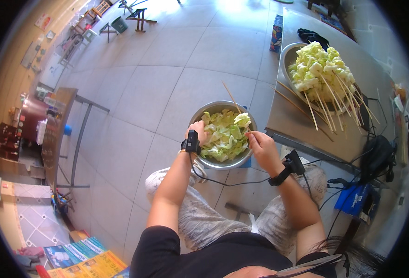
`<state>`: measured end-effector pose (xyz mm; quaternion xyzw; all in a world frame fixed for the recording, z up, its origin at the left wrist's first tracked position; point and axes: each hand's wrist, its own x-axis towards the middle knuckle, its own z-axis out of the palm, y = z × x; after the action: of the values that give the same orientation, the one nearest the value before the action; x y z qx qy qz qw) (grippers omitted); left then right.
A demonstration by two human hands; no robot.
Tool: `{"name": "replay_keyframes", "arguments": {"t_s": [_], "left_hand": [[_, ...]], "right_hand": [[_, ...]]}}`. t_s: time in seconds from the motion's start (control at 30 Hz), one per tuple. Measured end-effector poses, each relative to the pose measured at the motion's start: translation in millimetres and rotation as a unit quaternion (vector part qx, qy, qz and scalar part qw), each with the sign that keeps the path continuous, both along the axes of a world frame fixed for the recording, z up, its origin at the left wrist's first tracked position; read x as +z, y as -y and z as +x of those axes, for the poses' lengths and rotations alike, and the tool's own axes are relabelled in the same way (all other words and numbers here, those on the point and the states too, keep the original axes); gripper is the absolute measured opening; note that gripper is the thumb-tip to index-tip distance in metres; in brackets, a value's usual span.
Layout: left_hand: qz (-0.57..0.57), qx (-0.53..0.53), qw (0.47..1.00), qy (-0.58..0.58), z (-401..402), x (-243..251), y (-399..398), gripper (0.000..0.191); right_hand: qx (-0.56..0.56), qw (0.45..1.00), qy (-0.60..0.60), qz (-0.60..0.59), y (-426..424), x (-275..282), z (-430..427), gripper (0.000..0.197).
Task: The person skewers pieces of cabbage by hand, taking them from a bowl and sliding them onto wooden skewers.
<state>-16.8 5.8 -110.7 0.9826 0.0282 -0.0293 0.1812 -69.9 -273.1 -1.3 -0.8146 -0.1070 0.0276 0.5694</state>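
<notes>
A metal bowl of torn cabbage leaves stands before me, between my knees. My right hand pinches a thin wooden skewer at its near end, over the bowl's right rim. Pieces of pale cabbage are threaded on that skewer, whose far end points up past the rim. At the bowl's left side, my left hand reaches over the rim and touches the leaves; its fingertips are partly hidden, so I cannot tell whether they grip a leaf.
On the table at right, a second metal bowl holds a heap of skewered cabbage. Loose skewers lie beside it. Cables run from my wrist devices to a black bag. A blue box sits below.
</notes>
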Motion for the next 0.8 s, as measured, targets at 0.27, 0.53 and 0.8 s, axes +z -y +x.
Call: {"name": "replay_keyframes", "arguments": {"t_s": [0.27, 0.53, 0.8], "left_hand": [[-0.339, 0.036, 0.934, -0.105, 4, 37, 7, 0.032], [-0.567, -0.083, 0.801, -0.174, -17, 76, 37, 0.034], [-0.644, -0.096, 0.737, -0.181, -23, 84, 35, 0.028]], "right_hand": [[-0.018, 1.000, 0.015, 0.007, 2, -7, 2, 0.022], [-0.045, 0.998, 0.036, 0.038, -17, -17, 9, 0.029], [-0.009, 0.959, -0.169, 0.228, -26, -23, 17, 0.025]]}}
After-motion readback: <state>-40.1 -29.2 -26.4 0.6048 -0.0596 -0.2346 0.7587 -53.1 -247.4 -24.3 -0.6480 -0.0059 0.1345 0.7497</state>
